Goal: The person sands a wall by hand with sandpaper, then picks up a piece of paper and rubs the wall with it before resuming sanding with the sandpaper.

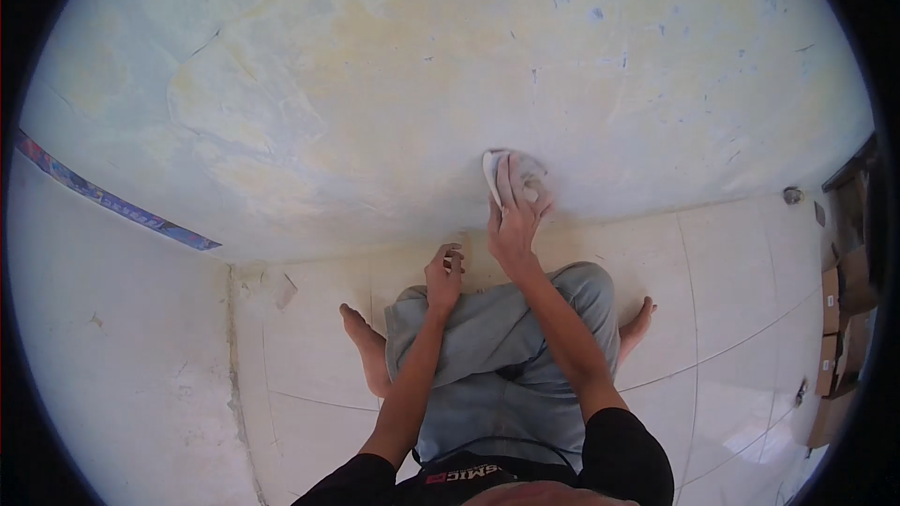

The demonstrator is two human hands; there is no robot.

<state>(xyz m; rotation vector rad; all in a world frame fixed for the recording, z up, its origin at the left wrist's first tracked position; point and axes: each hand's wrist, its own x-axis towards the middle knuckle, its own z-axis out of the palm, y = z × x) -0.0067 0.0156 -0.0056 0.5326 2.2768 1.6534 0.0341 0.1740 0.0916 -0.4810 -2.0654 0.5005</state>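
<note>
My right hand (515, 215) presses a dusty, pale piece of folded sandpaper (490, 173) flat against the lower part of the patchy wall (375, 122). Its fingers lie stretched over the sheet and hide part of it. Near my left knee, my left hand (444, 272) hangs with its forearm over my crossed leg. The left fingers are loosely curled and slightly apart, with nothing visible in them. The wall shows yellowish and whitish patches, thin scratches and small blue marks.
I sit cross-legged and barefoot on pale floor tiles (656, 347) close to the wall. A second wall (122, 328) with a colourful printed strip (122, 202) meets it at the left. Cardboard boxes (830, 356) are stacked at the right edge. A small round object (793, 196) lies by the wall.
</note>
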